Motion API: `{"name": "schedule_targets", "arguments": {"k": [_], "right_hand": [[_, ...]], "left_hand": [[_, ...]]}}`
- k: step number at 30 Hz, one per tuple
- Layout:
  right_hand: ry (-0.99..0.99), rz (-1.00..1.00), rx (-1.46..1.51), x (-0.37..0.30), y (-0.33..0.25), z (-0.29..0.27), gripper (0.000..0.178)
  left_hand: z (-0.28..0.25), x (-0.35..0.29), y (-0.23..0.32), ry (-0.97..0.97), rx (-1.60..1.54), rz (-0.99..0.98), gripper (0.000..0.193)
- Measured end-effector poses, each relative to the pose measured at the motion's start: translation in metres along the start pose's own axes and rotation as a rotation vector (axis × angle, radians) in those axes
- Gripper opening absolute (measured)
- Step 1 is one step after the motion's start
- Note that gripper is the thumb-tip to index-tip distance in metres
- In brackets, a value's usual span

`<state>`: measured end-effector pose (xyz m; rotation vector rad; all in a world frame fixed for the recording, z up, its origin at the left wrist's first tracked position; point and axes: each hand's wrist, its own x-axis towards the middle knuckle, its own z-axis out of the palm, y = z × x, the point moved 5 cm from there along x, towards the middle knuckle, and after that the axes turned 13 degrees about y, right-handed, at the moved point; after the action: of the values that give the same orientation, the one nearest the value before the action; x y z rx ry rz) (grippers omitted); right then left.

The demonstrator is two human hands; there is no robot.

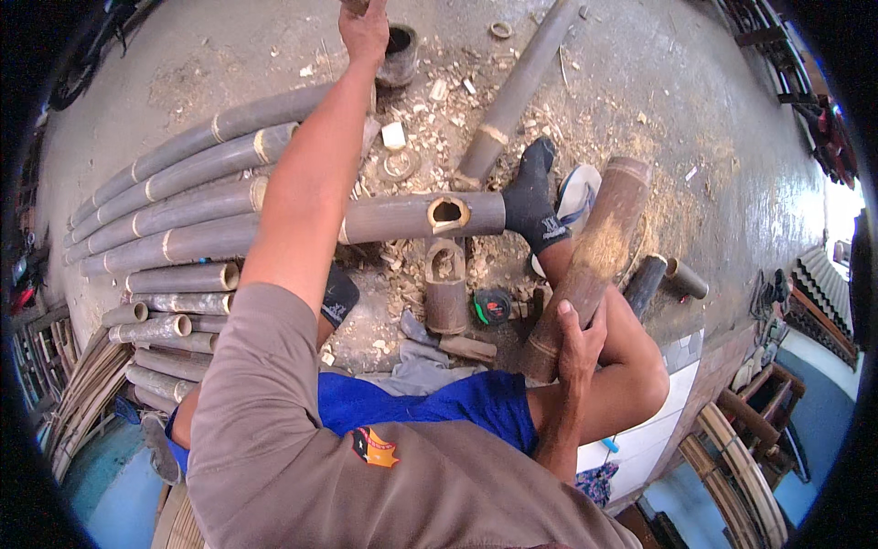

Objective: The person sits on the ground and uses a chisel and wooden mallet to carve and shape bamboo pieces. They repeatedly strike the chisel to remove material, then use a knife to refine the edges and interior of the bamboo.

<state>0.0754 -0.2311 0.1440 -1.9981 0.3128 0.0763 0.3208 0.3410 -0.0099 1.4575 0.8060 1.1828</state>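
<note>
My left hand is stretched far forward and closed around a brown handle-like object that is cut off by the top edge. It is right beside a short hollow bamboo cup. A thick brown bamboo section slants across my right thigh, and my right hand grips it near its lower end. On the ground in front lies a long bamboo pole with a hole cut in it, with my foot in a black sock pressed on it.
A stack of grey bamboo poles fills the left. Another pole lies at the top. A short notched bamboo piece, a green and black tape measure, a sandal and wood chips litter the concrete floor.
</note>
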Motion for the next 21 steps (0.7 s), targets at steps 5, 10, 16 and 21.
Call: {"name": "schedule_targets", "arguments": {"k": [5, 10, 16, 21], "right_hand": [[0.03, 0.047, 0.025, 0.006, 0.011, -0.002, 0.075], [0.154, -0.065, 0.145, -0.009, 0.032, -0.018, 0.08], [0.126, -0.137, 0.128, -0.031, -0.015, -0.026, 0.084], [0.138, -0.176, 0.119, -0.057, -0.013, -0.045, 0.082]], "left_hand": [[-0.005, -0.029, 0.033, 0.133, -0.191, -0.112, 0.028], [-0.033, -0.134, 0.154, -0.075, -0.158, 0.007, 0.027], [-0.068, -0.35, 0.219, -0.618, 0.227, 0.251, 0.04], [-0.084, -0.419, 0.201, -0.792, 0.2, 0.278, 0.039]]}}
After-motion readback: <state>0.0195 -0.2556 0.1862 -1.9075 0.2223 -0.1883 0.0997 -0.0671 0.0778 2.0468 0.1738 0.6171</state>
